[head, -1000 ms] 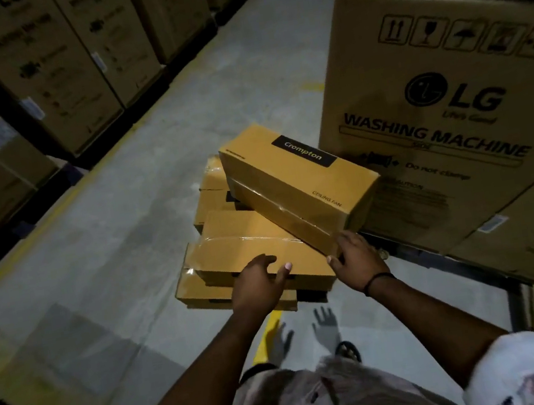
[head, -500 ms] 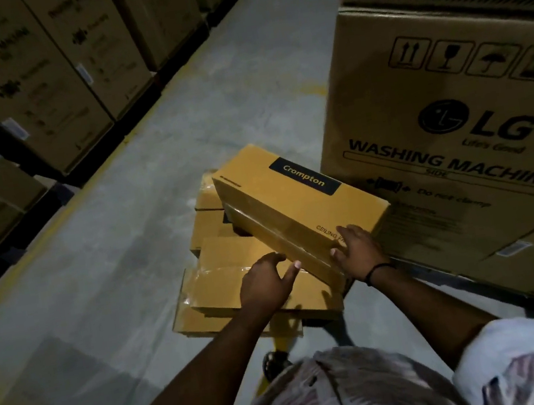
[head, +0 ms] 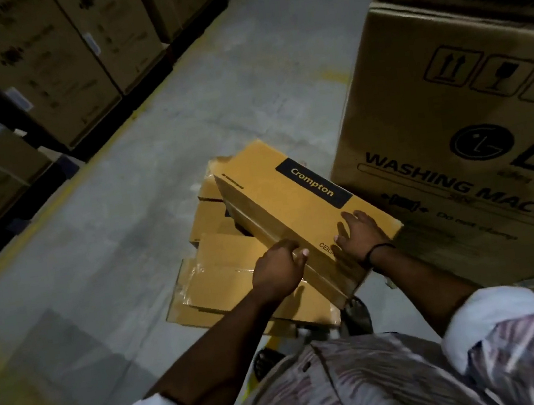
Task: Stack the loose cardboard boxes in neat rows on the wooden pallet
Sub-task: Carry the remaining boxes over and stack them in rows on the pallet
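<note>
A long yellow-brown Crompton box (head: 278, 193) lies tilted across a low pile of similar flat boxes (head: 227, 270) on the floor. My left hand (head: 277, 270) grips the box's near left edge, fingers curled under it. On the near end of its top face rests my right hand (head: 360, 233), fingers spread flat. The lower boxes are wrapped in clear film. No wooden pallet shows in this view.
A big LG washing machine carton (head: 465, 145) stands close on the right, with another stacked above it. Tall cartons (head: 40, 59) line the left side of the grey concrete aisle (head: 176, 112). My foot (head: 357, 315) is just below the pile.
My left hand left the lower wrapped box and took hold of the tilted box's edge. My right hand slid from the box's near corner up onto its top face.
</note>
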Available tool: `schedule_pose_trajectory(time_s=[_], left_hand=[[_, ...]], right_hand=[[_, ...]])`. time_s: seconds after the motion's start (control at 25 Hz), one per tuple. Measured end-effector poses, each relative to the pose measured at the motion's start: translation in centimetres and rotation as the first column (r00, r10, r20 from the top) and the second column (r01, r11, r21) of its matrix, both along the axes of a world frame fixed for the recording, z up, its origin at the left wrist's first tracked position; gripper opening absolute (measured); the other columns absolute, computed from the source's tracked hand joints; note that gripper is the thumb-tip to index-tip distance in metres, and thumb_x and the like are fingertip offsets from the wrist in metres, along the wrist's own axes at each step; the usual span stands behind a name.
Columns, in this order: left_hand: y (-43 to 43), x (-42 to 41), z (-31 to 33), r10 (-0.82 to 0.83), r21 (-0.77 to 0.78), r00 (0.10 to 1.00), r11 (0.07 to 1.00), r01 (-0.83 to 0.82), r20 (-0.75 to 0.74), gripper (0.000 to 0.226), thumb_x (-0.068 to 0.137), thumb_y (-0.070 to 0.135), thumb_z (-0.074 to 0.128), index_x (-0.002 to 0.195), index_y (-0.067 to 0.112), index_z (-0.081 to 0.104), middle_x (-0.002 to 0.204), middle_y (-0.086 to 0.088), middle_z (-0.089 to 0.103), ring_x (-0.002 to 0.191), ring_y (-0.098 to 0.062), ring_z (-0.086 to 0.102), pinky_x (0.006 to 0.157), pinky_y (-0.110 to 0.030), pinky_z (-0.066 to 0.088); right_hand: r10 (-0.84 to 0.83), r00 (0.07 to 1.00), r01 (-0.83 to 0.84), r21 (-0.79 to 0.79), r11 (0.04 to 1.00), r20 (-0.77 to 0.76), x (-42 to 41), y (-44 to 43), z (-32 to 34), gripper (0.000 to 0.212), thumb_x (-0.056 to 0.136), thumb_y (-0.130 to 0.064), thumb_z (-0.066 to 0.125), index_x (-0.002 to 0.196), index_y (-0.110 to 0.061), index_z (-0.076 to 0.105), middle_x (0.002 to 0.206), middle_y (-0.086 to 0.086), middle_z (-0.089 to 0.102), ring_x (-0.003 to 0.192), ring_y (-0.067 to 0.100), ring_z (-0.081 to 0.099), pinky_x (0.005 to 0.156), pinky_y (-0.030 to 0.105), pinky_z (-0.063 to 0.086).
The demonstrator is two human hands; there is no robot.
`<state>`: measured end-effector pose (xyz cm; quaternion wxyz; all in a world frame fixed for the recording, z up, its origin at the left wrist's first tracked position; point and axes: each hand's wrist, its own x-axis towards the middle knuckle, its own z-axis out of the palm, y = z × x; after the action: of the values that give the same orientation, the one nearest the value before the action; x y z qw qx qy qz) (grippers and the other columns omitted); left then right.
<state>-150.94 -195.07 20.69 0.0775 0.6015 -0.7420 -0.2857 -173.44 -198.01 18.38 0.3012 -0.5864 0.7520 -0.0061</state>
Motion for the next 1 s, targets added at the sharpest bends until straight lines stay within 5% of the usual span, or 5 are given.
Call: schedule_pose_trajectory(time_s=[0.2,0.36,0.72,0.92,1.0], left_hand=[[-2.1,-4.5,-0.8,-0.044,0.182,0.998,0.983,0.033,0.055,0.052,0.108,0.045,0.032,0.154,0.021,0.039,0.166,-0.005,0.028,0.144,-0.03,0.038,0.111,-0.045,0.041],[-3.6,-8.2,-1.6,-0.092,0.334,0.979,0.942,0.027,0.182,0.06,0.109,0.043,0.034,0.161,0.019,0.02,0.171,-0.003,0.004,0.154,-0.031,0.018,0.119,-0.048,0.031],[-0.5,-8.8,-3.7,-0.021,0.396,0.964,0.914,-0.089,0.266,0.071,0.105,0.044,0.043,0.161,0.013,0.012,0.168,-0.009,0.017,0.152,-0.036,0.018,0.115,-0.051,0.033],[2.0,-6.1,-5.3,0.329,0.346,0.927,0.86,-0.374,0.182,0.095,0.095,0.07,0.045,0.162,0.02,0.001,0.168,-0.015,0.009,0.147,-0.046,0.023,0.112,-0.055,0.036],[2.9,-4.5,-5.6,0.463,0.307,0.875,0.819,-0.484,0.143,0.1,0.093,0.071,0.049,0.162,0.025,-0.007,0.169,-0.015,0.003,0.146,-0.048,0.021,0.113,-0.057,0.034]], right_hand=[[0.094,0.995,-0.095,0.054,0.994,0.017,-3.7,-5.0,-0.4,0.068,0.097,-0.036,0.062,0.155,-0.017,0.032,0.159,0.014,0.027,0.146,0.035,0.027,0.117,0.048,0.032],[0.173,0.985,-0.171,0.13,0.977,-0.007,-6.5,-8.2,-2.1,0.076,0.092,-0.044,0.066,0.155,-0.023,0.029,0.159,0.017,0.025,0.144,0.041,0.029,0.115,0.054,0.035],[0.215,0.97,-0.232,0.175,0.957,0.113,-6.5,-9.4,-3.8,0.089,0.078,-0.058,0.075,0.149,-0.021,0.035,0.137,0.014,0.047,0.12,0.04,0.053,0.099,0.052,0.049],[0.41,0.815,-0.461,0.03,0.887,0.409,-2.6,-4.1,-3.2,0.065,0.088,-0.033,0.076,0.146,-0.018,0.051,0.119,0.009,0.065,0.109,0.027,0.062,0.096,0.046,0.051],[0.52,0.725,-0.607,0.064,0.792,0.451,0.1,-3.0,-3.3,0.058,0.092,-0.032,0.073,0.144,-0.013,0.054,0.13,0.01,0.067,0.121,0.026,0.061,0.103,0.038,0.048]])
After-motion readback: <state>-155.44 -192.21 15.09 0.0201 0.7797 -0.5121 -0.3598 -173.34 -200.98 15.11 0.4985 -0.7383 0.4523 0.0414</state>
